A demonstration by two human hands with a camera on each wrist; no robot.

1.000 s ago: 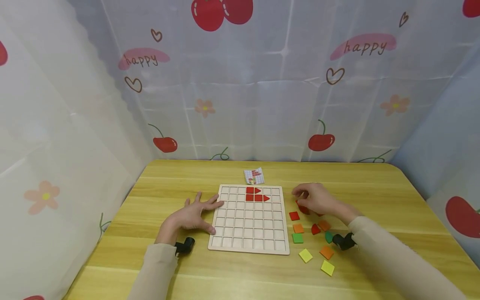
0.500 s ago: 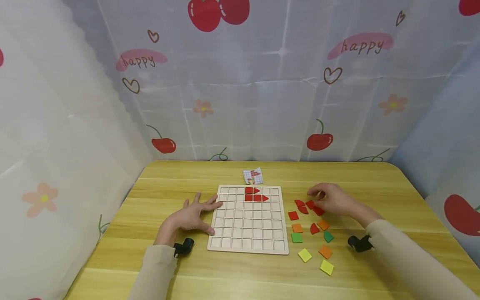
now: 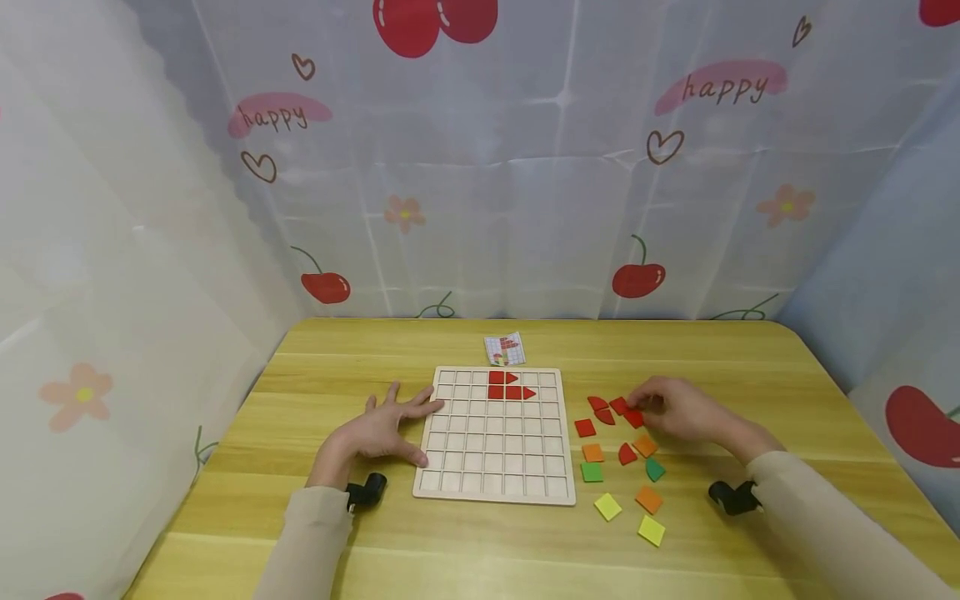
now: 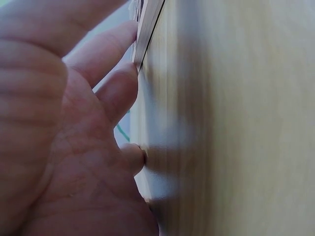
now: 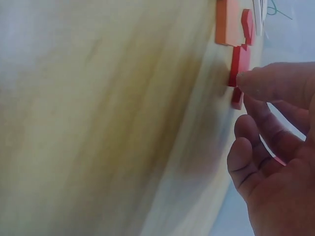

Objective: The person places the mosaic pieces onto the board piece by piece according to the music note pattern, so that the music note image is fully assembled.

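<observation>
A pale wooden grid board (image 3: 495, 443) lies on the table, with several red tiles (image 3: 497, 392) set in its upper cells. At its left edge, my left hand (image 3: 381, 428) rests with fingers spread, thumb and fingertips against the frame; the left wrist view also shows fingers (image 4: 115, 93) at the board's side. Right of the board, my right hand (image 3: 678, 410) bends over a cluster of loose red pieces (image 3: 604, 416). In the right wrist view its thumb touches a red piece (image 5: 240, 61); whether the fingers pinch one is hidden.
A small printed pattern card (image 3: 504, 349) lies behind the board. Loose orange (image 3: 648, 500), green (image 3: 592, 472) and yellow tiles (image 3: 652, 531) are scattered at the right, near a dark green rounded piece (image 3: 655, 470). A patterned curtain (image 3: 510, 217) hangs behind the table.
My right hand has moved rightward across the red pieces, uncovering several that it hid a second ago. The left hand stays at the board's edge.
</observation>
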